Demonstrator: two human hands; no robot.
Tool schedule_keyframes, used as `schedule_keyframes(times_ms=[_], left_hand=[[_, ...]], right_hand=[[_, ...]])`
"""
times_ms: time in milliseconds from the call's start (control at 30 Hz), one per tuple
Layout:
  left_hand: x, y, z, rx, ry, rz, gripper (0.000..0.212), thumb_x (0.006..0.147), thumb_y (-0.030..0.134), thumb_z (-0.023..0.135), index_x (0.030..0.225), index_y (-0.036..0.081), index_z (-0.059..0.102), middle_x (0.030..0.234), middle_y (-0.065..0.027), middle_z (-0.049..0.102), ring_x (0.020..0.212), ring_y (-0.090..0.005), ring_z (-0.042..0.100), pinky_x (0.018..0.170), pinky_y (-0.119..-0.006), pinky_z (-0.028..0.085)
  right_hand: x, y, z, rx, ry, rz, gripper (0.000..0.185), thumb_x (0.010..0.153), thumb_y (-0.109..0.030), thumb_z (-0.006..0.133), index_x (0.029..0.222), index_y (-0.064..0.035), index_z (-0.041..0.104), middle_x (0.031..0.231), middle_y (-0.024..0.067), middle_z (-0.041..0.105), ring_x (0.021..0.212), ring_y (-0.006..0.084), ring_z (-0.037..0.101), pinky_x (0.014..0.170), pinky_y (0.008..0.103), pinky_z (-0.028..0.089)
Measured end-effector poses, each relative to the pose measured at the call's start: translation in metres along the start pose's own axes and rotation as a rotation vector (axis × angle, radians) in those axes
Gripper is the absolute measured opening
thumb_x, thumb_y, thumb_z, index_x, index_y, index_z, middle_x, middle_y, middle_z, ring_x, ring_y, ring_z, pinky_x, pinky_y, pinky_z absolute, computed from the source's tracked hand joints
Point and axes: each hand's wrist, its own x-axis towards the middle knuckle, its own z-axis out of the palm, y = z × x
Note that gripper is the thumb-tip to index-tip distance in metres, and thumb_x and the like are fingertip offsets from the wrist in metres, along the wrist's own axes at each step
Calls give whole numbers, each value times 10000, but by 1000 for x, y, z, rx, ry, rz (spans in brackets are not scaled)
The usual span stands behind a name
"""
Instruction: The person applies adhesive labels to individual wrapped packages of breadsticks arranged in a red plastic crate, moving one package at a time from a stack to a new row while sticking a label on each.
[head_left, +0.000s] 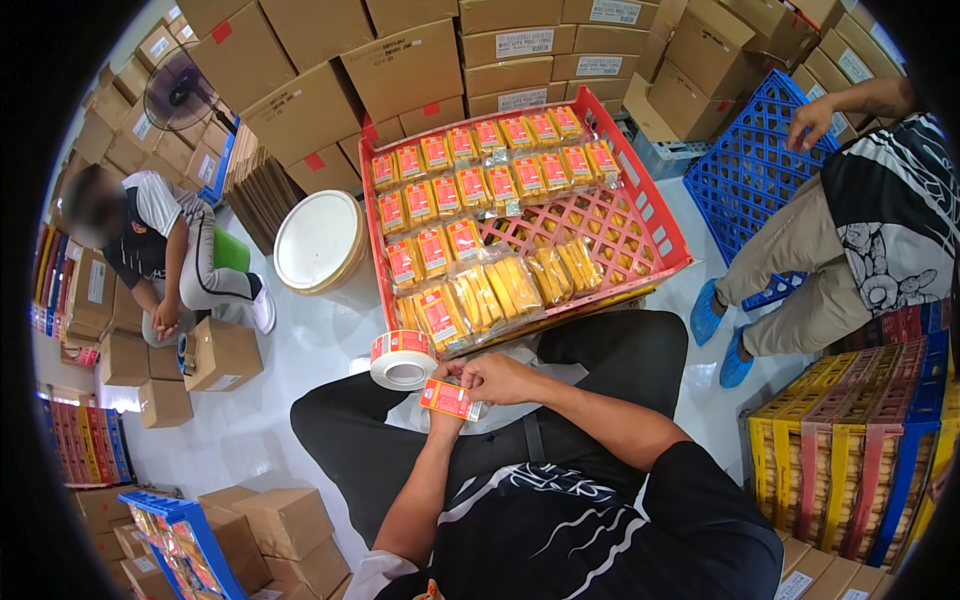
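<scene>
My right hand (496, 380) pinches a red and yellow printed label (451, 398) by its right end. Under it is my left hand (448, 369), its palm mostly hidden by the label and my right fingers, so its grip is unclear. Just left of both hands is a roll of the same labels (403, 369). Beyond my knees, a red plastic crate (667, 244) carries rows of clear packs of yellow-brown biscuit sticks. Many packs bear the red label, such as a labelled pack (437, 315) at the near left. Nearby unlabelled packs (512, 286) show bare biscuits.
A lidded white bucket (319, 240) stands left of the crate. Stacked cartons (405, 67) rise behind. One person (165, 232) sits at left; another (847, 202) stands at right by a blue crate (750, 157). Biscuit-filled crates (847, 435) are stacked at lower right.
</scene>
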Motion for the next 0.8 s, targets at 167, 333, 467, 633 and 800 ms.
schedule_keyframes(times_ms=[167,333,467,633,800], left_hand=[[0,-6,-2,-1,7,27,453,800,129,818,1202,60,619,1059,-54,597,1022,-168,584,916,-325,487],[2,-11,-3,100,-11,83,491,774,140,837,1205,65,613,1091,-70,591,1051,-180,580,924,-331,492],[2,-20,-5,126,-10,119,510,758,155,851,1200,66,612,1107,-78,588,1065,-190,577,922,-335,500],[2,-14,-4,114,1,89,487,761,160,848,1181,57,622,1101,-92,606,1043,-212,595,929,-351,496],[3,2,0,170,-33,136,423,794,166,828,1146,35,634,1062,-93,649,994,-203,622,872,-338,515]], right_hand=[[4,10,1,-63,-15,-35,191,848,-184,764,870,-4,702,700,65,695,592,133,670,518,290,494],[4,11,-3,47,-45,86,183,853,-179,756,887,-8,700,692,56,688,573,121,656,492,282,489],[3,6,-5,46,-53,108,176,856,-169,752,891,-7,693,684,51,680,560,112,645,468,272,479],[3,3,-8,61,-79,111,171,863,-160,755,890,-5,688,688,50,673,558,111,636,470,272,477],[7,24,-8,128,-57,50,155,880,-153,754,895,-13,690,712,35,670,587,95,627,517,264,491]])
